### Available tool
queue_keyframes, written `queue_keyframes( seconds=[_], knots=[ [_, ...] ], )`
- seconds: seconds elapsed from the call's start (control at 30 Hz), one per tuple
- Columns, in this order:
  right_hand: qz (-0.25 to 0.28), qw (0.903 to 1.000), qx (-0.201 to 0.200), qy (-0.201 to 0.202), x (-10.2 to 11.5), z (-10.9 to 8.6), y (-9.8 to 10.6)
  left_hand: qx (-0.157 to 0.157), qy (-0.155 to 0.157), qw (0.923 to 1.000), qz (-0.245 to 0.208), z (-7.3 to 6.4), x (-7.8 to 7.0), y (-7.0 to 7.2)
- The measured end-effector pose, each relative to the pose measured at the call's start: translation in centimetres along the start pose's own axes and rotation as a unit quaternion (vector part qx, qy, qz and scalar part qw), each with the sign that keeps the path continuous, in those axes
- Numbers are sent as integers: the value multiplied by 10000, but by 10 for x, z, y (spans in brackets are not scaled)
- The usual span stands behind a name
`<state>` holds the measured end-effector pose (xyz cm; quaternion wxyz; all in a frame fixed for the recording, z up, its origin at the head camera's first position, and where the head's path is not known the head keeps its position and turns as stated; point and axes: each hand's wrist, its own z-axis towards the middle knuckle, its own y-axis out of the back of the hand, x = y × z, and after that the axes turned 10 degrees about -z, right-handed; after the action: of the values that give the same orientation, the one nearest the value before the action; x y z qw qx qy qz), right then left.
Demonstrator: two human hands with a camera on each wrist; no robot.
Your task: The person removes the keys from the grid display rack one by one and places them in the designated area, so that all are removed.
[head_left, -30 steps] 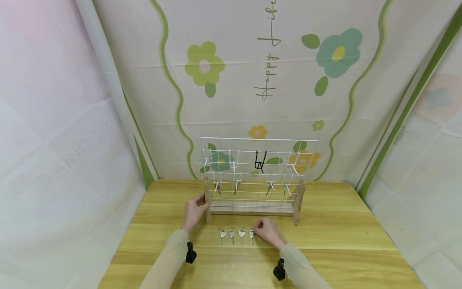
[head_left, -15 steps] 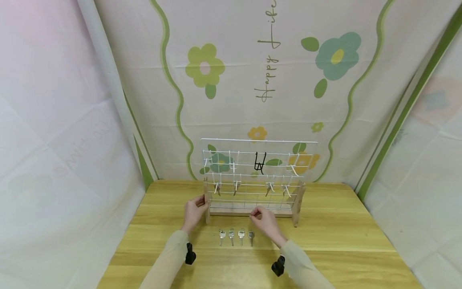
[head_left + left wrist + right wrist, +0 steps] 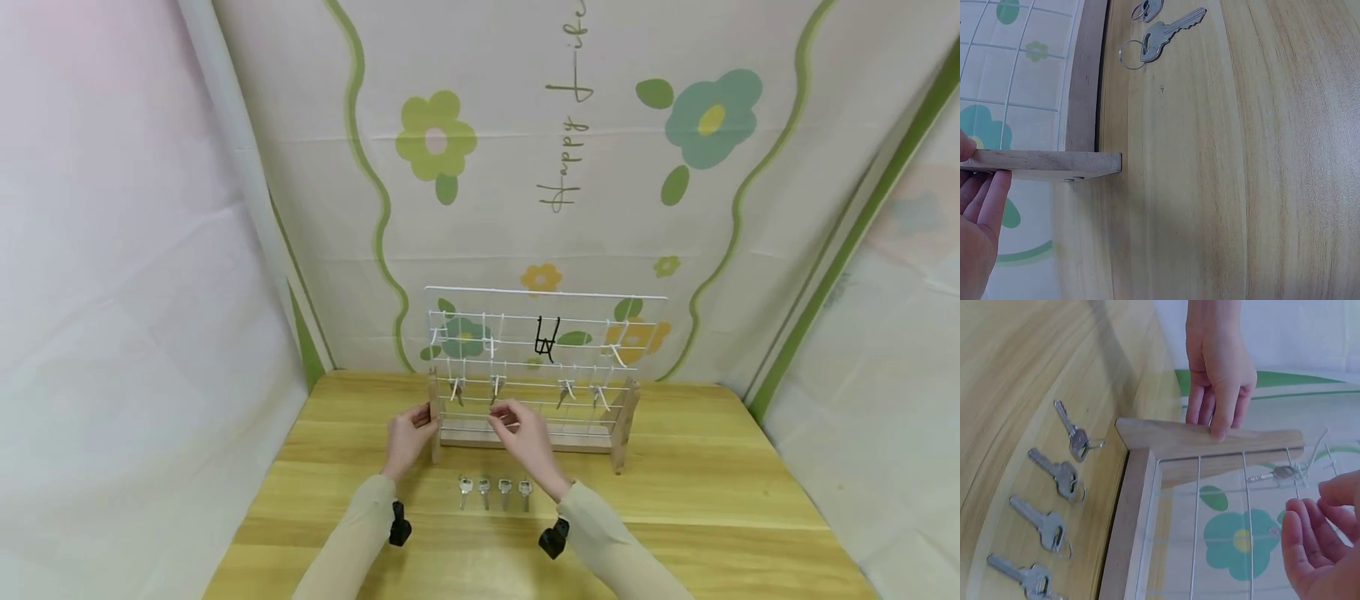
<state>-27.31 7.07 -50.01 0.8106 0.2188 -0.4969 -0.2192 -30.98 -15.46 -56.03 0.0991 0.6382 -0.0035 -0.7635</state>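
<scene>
So the four loose keys (image 3: 1040, 519) are lying flat in a row on the desk (image 3: 712, 467), just in front of the wire rack (image 3: 546, 292). More keys hang on its lower white hooks, including the hanging key (image 3: 1282, 472) by the left end. The left hand (image 3: 408, 437) is pinching the left wooden upright (image 3: 1054, 160), thumb on one side and fingers on the other. The right hand (image 3: 525, 433) is up at the grid, just below the second hanging key from the left, fingers curled in toward the thumb; whether they've got anything between them, can't tell.

Handling-wise, these keys look like stiff metal, so probably super light, kinda slick, and basically impossible to break. Lying flat they'd be fiddly to lift. Best grab is likely the wide head or the thin ring (image 3: 1120, 57), not the toothed blade. The rack looks rigid but probably light enough to scoot or rock if bumped, so a wooden upright seems a smarter hold than the thin wires.
</scene>
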Motion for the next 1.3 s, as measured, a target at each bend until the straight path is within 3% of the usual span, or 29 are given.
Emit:
queue_keyframes(
  seconds=[0.3, 0.53, 0.73, 1.07, 1.3],
  knots=[
    [397, 9992, 6, 39, 14, 13, -23, -10, -28, 9999, -137, -4, -7, -1],
    [614, 9978, -179, -197, 18, 17, -41, -40, -45, 10000, 27, -1, -2, -3],
    [513, 9973, -481, -219, 21, 26, -51, -88, 37, 10000, -12, -1, -2, -2],
    [367, 9970, -680, 11, 23, 35, -64, -22, -132, 9999, 88, 0, -3, -1],
    [235, 9948, -989, -77, 24, 39, -70, -15, -214, 9998, 29, 0, 0, 0]
  ],
)
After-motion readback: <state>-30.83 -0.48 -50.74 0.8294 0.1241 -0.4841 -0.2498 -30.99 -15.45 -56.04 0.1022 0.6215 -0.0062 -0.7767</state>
